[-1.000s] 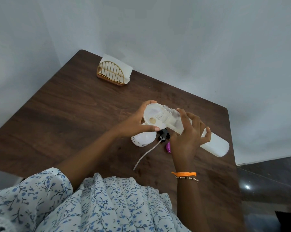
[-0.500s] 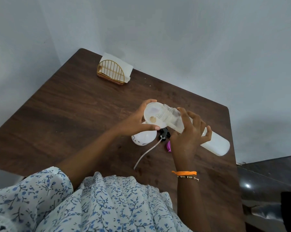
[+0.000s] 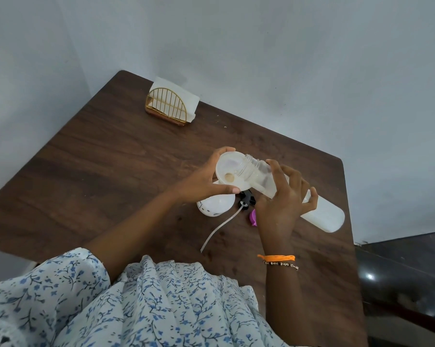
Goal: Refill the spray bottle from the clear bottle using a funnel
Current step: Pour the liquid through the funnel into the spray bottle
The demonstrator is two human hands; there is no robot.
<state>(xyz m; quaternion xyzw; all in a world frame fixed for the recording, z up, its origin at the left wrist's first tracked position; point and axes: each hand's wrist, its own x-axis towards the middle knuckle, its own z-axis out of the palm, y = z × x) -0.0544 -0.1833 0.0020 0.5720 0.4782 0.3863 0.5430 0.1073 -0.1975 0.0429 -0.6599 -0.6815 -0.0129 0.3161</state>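
Little has shifted since a moment ago: the clear bottle (image 3: pixel 319 211) is tipped much as it was, its threaded mouth resting over the bowl of the funnel (image 3: pixel 232 174), and both hands sit where they did. The right hand (image 3: pixel 282 205) wraps the clear bottle around its middle, fingers curled over the top and thumb underneath, so the base sticks out to the right of the funnel and the neck points down into it. The left hand (image 3: pixel 203 180) pinches the funnel's rim between thumb and fingers, holding it on the neck of the white spray bottle (image 3: pixel 215 205), which stands directly beneath the funnel on the wooden table (image 3: pixel 111 171). Just right of the spray bottle's body lies its black trigger head (image 3: pixel 246 198) with the dip tube (image 3: pixel 221 227) trailing toward the person, and a purple cap (image 3: pixel 253 217) lies just beside that, below the funnel. A gold wire napkin holder (image 3: pixel 166 107) stands well away from the funnel at the table's far edge. As I judge it, the preparation is done: spray head off, funnel seated, source bottle uncapped and tilted. The pour itself looks under way, though I cannot make out a stream or how full the spray bottle is. Left to do: finish pouring, lift the funnel out, screw the trigger head back on.
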